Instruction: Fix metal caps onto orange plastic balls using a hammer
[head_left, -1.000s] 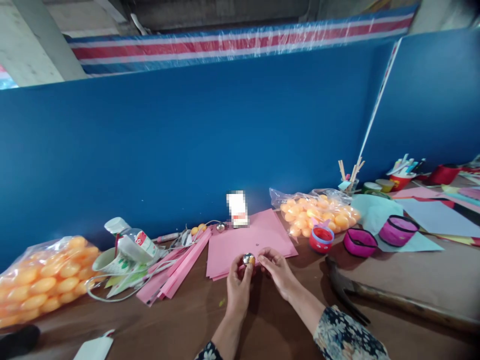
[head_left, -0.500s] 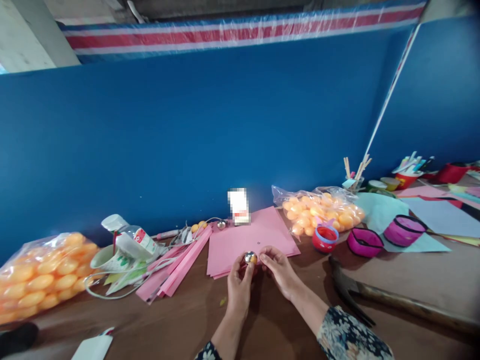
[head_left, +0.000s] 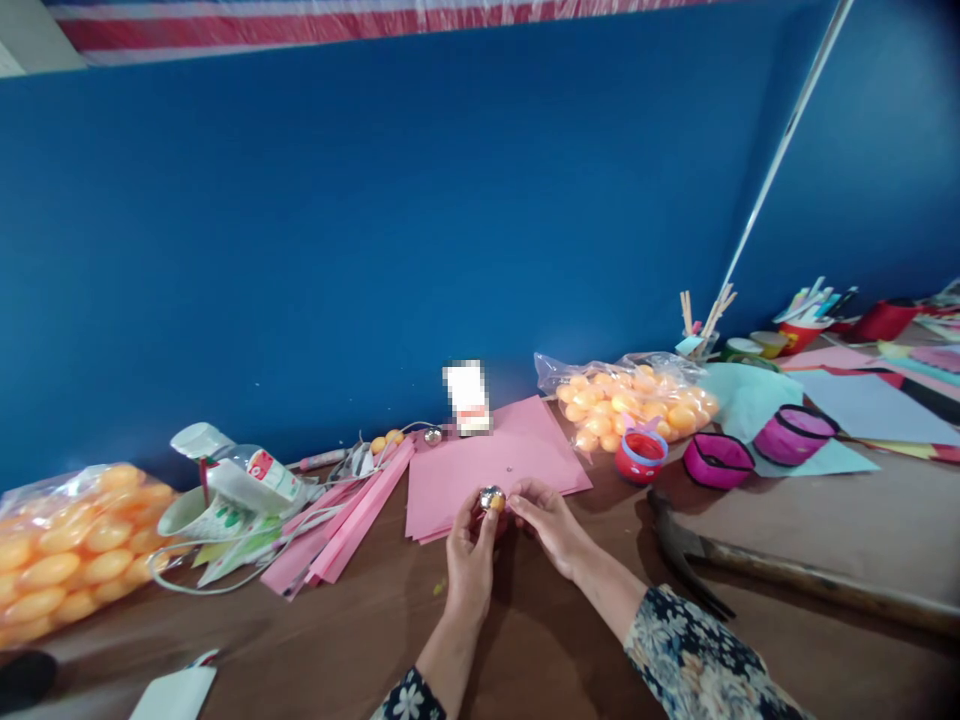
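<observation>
Head view: my left hand (head_left: 470, 565), just below the centre of the frame, has its thumb and fingers closed around a small shiny ball (head_left: 490, 497). My right hand (head_left: 553, 528) sits just to the right of it, thumb and forefinger drawn almost together; whether they pinch something thin or touch the ball, I cannot tell. The ball lies in front of the lower edge of the pink sheets (head_left: 480, 460) in the middle of the frame.

From its mirror-like surface I judge it stiff and smooth, likely to slip if my fingertips are damp or off-centre. Its weight is harder to guess: solid metal would feel heavy for its size, a hollow shell light and easily dented. A yellowish patch shows at its lower right, perhaps only a reflection. The best hold, I think, is across its widest part, thumb opposite fingers, with gentle, even pressure.
</observation>
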